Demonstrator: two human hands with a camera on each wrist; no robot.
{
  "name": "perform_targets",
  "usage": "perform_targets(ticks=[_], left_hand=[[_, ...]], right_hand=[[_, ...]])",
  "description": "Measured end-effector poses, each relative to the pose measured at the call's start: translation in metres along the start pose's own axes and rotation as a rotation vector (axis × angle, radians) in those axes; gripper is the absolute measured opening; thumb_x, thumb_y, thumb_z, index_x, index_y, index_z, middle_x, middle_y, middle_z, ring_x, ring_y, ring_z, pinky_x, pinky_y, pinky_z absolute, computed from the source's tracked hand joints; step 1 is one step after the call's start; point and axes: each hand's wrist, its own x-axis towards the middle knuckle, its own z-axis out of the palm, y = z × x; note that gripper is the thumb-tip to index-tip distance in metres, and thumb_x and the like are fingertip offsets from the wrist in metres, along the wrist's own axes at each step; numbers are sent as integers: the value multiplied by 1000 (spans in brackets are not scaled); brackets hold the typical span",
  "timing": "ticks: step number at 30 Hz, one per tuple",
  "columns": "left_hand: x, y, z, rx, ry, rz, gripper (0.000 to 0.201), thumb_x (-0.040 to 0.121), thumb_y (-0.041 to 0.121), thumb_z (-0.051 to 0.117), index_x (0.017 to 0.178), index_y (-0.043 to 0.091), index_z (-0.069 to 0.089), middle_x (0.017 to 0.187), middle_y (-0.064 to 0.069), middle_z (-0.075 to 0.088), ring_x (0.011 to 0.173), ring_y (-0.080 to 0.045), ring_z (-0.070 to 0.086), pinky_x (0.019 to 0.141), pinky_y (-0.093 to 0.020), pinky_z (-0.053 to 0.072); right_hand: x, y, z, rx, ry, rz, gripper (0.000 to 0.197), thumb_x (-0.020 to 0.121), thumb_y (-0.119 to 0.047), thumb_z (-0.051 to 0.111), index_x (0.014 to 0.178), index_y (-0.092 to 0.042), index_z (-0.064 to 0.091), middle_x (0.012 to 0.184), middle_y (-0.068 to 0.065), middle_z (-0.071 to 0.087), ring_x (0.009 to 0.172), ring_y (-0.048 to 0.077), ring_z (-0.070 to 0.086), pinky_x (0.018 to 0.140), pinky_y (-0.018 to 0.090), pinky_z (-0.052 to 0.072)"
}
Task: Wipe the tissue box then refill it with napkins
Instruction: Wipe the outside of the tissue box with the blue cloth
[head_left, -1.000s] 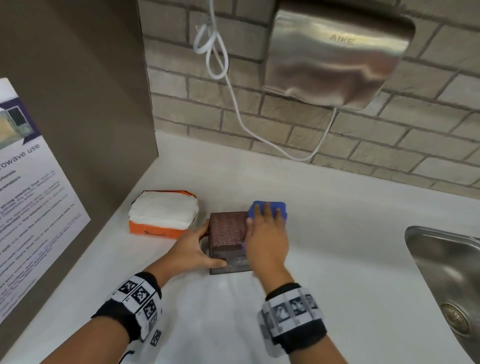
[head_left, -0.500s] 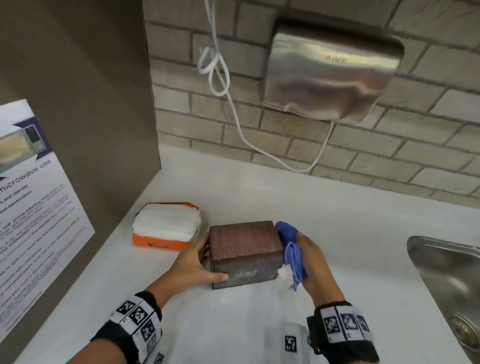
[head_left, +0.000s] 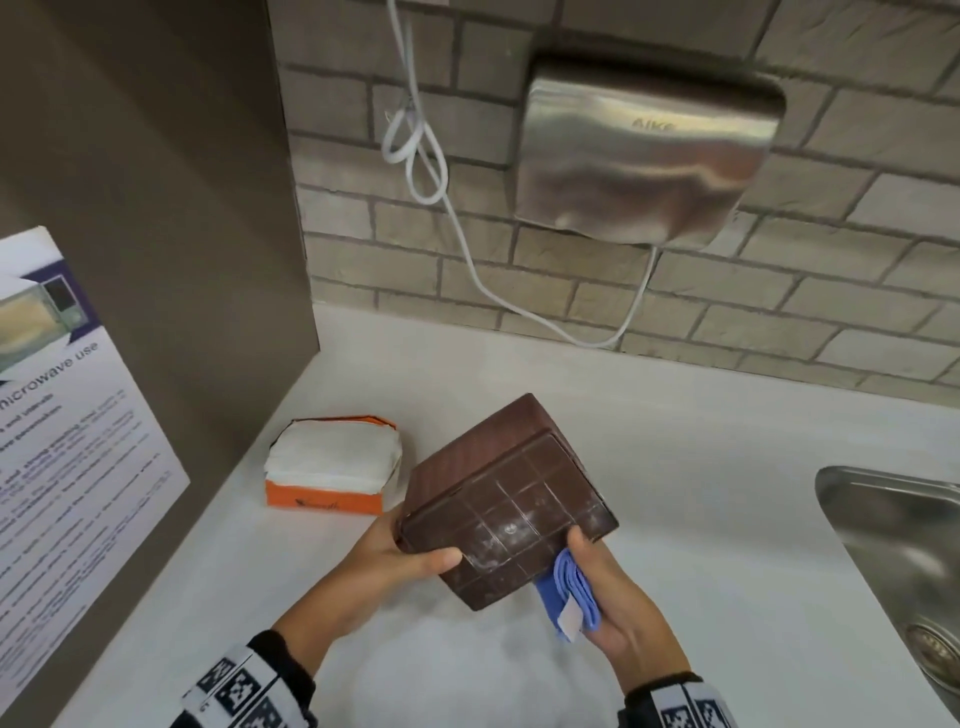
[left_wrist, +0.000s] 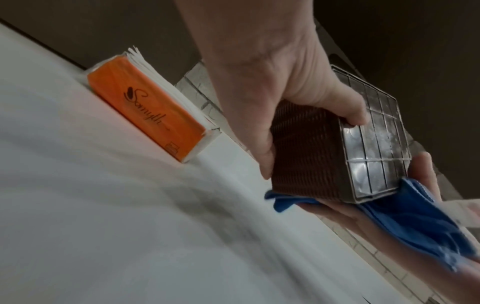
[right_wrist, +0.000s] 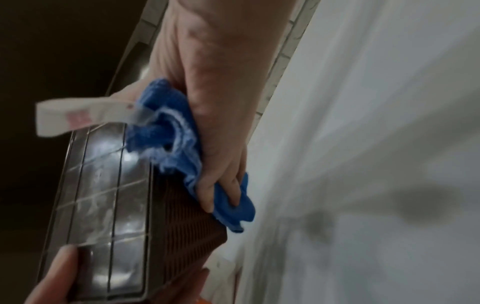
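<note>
While tilted up off the desk (head_left: 675, 467) with its gridded base turned toward the head camera, sits between both hands — tissue box (head_left: 506, 512), brown, ribbed on the sides. Gripped at its left end by the left hand (head_left: 387, 558), thumb over the base, fingers curled round the far side. Cradled at the right end by the right hand (head_left: 618, 605), fingers wrapped around a bunched blue cloth (head_left: 569, 597) pressed to the box's lower side, thumb resting on the base edge. Looks like the wiping step, mid-way: base panel showing whitish smears and dust, not yet rubbed clean. Calls next, most likely, for drawing the cloth up over that gridded panel while keeping the left grip firm so the box does not twist — then turning it to any unwiped face. Cannot tell from these views where the opening lies or whether anything remains inside. Refill still ahead: stack of white napkins (head_left: 332, 462) in an orange pack, resting on the desk just left of the box, near the dark side panel, untouched. Steel sink (head_left: 893, 519) well apart on the right.
</note>
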Motion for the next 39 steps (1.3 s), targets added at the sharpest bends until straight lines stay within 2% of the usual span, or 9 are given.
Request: perform_targets(ticks=[3,8,16,23,26,28,32,36,39], left_hand=[[-4,5,-8,60,-65,-28,88,47,42,94,125,36,53,120,12,69,116,-9,62,87,-21,53],[7,17,-15,282,-108,8,142,53,47,90,144,51,-19,153,30,10,142,7,13,120,-29,16],[32,19,-6,269,-16,73,98,57,15,92,135,44,42,135,20,53,126,11,45,107,-22,42],[33,18,-3,341,21,110,87,59,19,91,104,76,43,113,45,55,113,25,46,90,-5,43],[37,15,-1,361,51,92,103,54,30,93,136,55,35,132,29,52,123,13,45,102,-17,44],[37,13,-1,375,80,103,112,51,34,93,145,41,32,135,23,51,125,8,45,102,-22,46],[40,15,3,434,92,141,94,60,25,90,139,36,40,120,28,56,117,10,50,91,-11,47],[42,19,11,561,199,192,35,71,33,66,103,22,55,87,21,60,101,-20,65,69,-9,44],[43,16,6,477,141,169,76,61,22,87,127,32,50,101,30,60,105,10,58,80,-4,44]], right_hand=[[7,-9,-4,-205,-32,-47,106,34,-39,97,127,-13,55,118,8,70,108,26,67,87,33,58],[12,-31,-8,-555,-132,-97,79,70,-9,83,136,-28,44,126,-2,65,114,17,63,89,27,54],[14,-36,-6,-822,-170,-80,103,71,-6,82,147,-40,22,140,-17,50,121,3,55,94,21,50],[-5,-73,16,-930,104,-358,82,86,-35,61,148,-45,8,137,-25,39,106,-14,52,81,6,49],[12,-57,42,-1312,63,-441,52,100,-29,44,148,-29,26,147,-19,31,137,1,28,117,23,21],[27,-38,56,-1613,120,-448,46,102,-32,32,147,-22,31,157,-6,25,147,21,12,121,40,7],[38,-20,88,-1842,211,-503,55,101,-37,15,148,-14,30,157,3,28,147,27,15,121,35,6],[43,1,116,-1872,17,-602,67,92,-39,5,146,-13,34,155,6,32,146,24,20,116,29,-2],[53,-15,89,-1911,34,-547,49,100,-36,25,148,-25,31,159,3,21,147,21,15,120,38,7]])
